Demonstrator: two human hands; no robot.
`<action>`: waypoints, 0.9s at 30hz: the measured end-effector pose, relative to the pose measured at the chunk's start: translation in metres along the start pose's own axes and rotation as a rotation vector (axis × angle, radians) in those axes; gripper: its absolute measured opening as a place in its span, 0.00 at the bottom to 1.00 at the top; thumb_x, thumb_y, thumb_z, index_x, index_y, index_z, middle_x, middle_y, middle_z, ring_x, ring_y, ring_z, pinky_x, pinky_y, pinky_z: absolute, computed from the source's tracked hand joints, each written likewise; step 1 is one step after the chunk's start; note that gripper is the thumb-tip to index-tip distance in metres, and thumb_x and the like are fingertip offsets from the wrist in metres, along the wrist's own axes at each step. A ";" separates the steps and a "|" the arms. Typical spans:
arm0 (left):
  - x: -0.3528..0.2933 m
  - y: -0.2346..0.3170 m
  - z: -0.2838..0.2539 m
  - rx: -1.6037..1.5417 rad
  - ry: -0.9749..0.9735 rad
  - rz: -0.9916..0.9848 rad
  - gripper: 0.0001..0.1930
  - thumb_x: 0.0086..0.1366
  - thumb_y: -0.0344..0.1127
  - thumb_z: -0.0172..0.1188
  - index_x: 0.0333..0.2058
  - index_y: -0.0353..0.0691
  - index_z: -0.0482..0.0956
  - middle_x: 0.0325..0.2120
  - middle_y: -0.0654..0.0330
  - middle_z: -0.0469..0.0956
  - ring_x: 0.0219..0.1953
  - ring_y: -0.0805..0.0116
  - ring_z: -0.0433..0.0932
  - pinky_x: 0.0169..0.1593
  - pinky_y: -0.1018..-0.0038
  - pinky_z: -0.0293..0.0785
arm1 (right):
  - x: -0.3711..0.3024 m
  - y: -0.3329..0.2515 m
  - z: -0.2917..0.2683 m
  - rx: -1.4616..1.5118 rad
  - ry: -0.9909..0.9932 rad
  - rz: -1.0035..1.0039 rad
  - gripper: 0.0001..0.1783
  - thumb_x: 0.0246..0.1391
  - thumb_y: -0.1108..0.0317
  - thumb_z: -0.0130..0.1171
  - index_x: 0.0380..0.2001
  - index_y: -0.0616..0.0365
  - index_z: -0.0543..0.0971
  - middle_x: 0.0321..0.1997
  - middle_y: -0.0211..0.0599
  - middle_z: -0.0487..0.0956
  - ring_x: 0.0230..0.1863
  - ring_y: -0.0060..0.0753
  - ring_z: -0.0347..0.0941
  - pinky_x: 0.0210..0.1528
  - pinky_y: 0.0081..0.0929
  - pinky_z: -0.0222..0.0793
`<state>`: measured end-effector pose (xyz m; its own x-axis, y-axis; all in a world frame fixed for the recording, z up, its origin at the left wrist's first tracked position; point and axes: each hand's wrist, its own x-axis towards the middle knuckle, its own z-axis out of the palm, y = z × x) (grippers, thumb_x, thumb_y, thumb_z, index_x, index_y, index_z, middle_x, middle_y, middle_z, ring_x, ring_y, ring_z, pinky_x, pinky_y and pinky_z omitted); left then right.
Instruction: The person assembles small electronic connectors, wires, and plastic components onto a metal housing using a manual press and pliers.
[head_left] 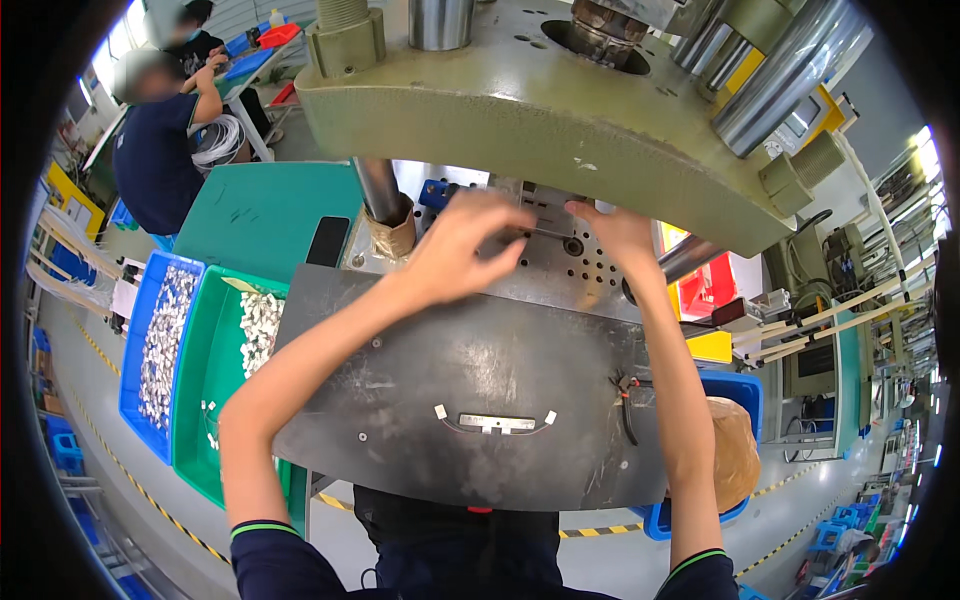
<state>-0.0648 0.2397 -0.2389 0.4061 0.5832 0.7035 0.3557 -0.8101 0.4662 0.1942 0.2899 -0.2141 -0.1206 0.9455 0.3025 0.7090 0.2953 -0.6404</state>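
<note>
My left hand (465, 248) is over the left part of the press's metal bed plate (600, 290). Its thumb and fingers are apart, slightly blurred, with nothing visible between them. Opposite it, my right hand (622, 240) reaches under the heavy green press plate (540, 130). The thumb stretches toward the left, while the other fingers are mostly hidden, and I see nothing held. Nearer me, on the black work plate (400, 430), lies a slim metal strip (497, 424) with a thin wire and a white connector at each end. Small cutting pliers (626, 405) rest right of it.
A blue tray (193, 310) and a green tray (205, 360) hold small pale parts at left. Beyond lies a phone (328, 243). Steel columns (376, 190) flank the bed. A blue bin (742, 390) with a brown bag stands right; people (160, 150) work far left.
</note>
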 end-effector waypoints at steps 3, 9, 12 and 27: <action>-0.064 0.014 0.000 -0.063 -0.332 -0.014 0.08 0.63 0.32 0.65 0.42 0.43 0.81 0.31 0.60 0.77 0.39 0.61 0.79 0.48 0.64 0.71 | -0.003 -0.016 0.010 -0.009 0.030 0.033 0.36 0.47 0.54 0.82 0.57 0.59 0.81 0.61 0.48 0.82 0.63 0.52 0.76 0.68 0.42 0.67; -0.084 0.013 0.016 -0.206 -0.445 -0.285 0.07 0.64 0.31 0.62 0.41 0.43 0.83 0.30 0.65 0.78 0.31 0.66 0.77 0.48 0.67 0.70 | 0.000 -0.010 0.022 0.012 0.120 -0.058 0.29 0.44 0.62 0.84 0.48 0.60 0.85 0.49 0.42 0.87 0.54 0.46 0.80 0.65 0.41 0.69; -0.085 0.014 0.015 -0.176 -0.425 -0.231 0.07 0.63 0.30 0.61 0.40 0.43 0.83 0.29 0.66 0.78 0.30 0.66 0.77 0.47 0.67 0.70 | 0.010 -0.003 0.033 0.027 0.194 -0.174 0.25 0.44 0.64 0.83 0.45 0.60 0.86 0.43 0.38 0.88 0.49 0.42 0.81 0.62 0.40 0.72; -0.084 0.018 0.016 -0.078 -0.443 -0.211 0.06 0.65 0.30 0.60 0.38 0.45 0.84 0.33 0.65 0.81 0.31 0.63 0.78 0.47 0.67 0.71 | 0.050 0.000 0.029 0.059 0.082 -0.168 0.22 0.63 0.50 0.68 0.45 0.59 0.85 0.40 0.39 0.87 0.45 0.36 0.83 0.52 0.38 0.76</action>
<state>-0.0789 0.1773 -0.2990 0.6570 0.6907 0.3019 0.4110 -0.6640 0.6246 0.1683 0.3414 -0.2190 -0.1754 0.8687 0.4632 0.6415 0.4578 -0.6156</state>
